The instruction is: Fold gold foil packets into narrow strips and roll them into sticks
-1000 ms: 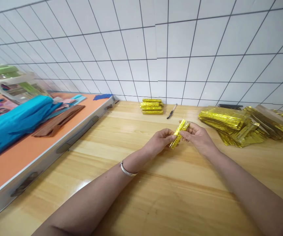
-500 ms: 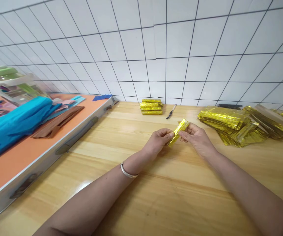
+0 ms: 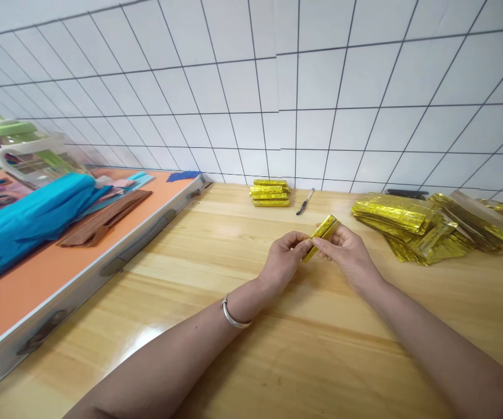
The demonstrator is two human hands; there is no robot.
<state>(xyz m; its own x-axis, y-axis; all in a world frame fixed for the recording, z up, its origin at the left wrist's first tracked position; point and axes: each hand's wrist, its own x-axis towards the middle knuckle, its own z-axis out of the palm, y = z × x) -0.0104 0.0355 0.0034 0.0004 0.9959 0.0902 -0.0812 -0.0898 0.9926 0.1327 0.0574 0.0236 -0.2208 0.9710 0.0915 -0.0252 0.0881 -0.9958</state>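
A narrow folded strip of gold foil (image 3: 325,228) is held slantwise above the wooden table (image 3: 216,256). My left hand (image 3: 287,254) pinches its lower end between thumb and fingers. On its right side, my right hand (image 3: 344,249) grips it with the thumb on top and the fingers behind. Beyond the hands, a small stack of rolled gold foil pieces (image 3: 271,194) lies by the wall. A pen (image 3: 305,202) rests just right of that stack. To the right is a loose pile of flat gold foil strips (image 3: 391,214).
At the left, an orange board (image 3: 116,233) with a raised edge carries a blue fabric-like bundle (image 3: 33,224), a brown folded piece (image 3: 107,220) and a clear bottle with a green lid (image 3: 16,131). A black object (image 3: 406,194) lies behind the foil pile. The tiled wall (image 3: 321,75) closes off the back.
The foil strip has turned a little in my fingers and looks narrower and more rolled. My right thumb has moved slightly left, closer to the left thumb. The view has shifted slightly.
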